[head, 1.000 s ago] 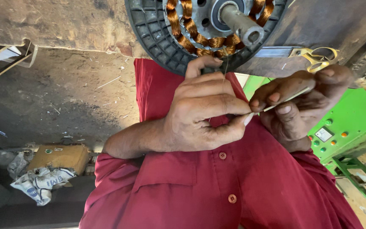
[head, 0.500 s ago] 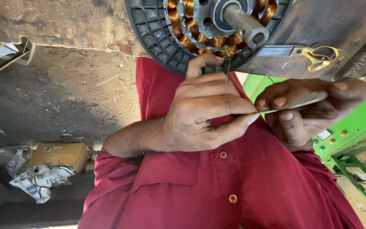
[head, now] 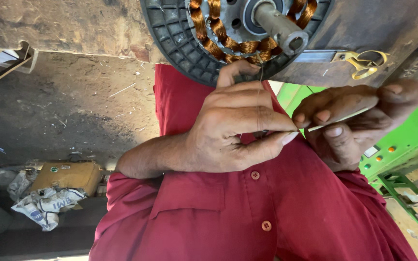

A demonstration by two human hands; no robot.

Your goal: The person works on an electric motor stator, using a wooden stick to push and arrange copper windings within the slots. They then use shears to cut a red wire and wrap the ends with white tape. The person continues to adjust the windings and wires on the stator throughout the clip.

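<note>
- Pinching a thin copper wire between thumb and forefinger, the left hand is closed on the strand just below the motor stator; its forefinger tip reaches up and touches the black slotted rim of the core.
- The right hand is closed around a slim, pale flat stick, gripped between thumb and fingers, with its near end pointing toward the left thumb tip and almost meeting it.
- The wire runs up from the left hand's pinch to the copper windings packed around the stator; how far it continues inside the hand I cannot tell.
- The stator lies on the worn brown bench, its steel shaft sticking out toward the camera.
- Yellow-handled scissors rest on the bench just beside the stator, apart from both hands.
- Handling, as a judgement: the wire looks very fine and light, springy, prone to kinking, and its enamel would likely scrape on a sharp slot edge; a fingertip pinch close to the slot, as the left hand has it, gives the best control.
- The stator looks heavy and rigid; the outer rim or the shaft seems the safe place to grip, since the coils look delicate.
- The stick appears stiff and light, best held near its middle.
- A red buttoned shirt fills the lower view; a green machine cabinet stands to the right, and a cardboard box sits on the floor at left.
</note>
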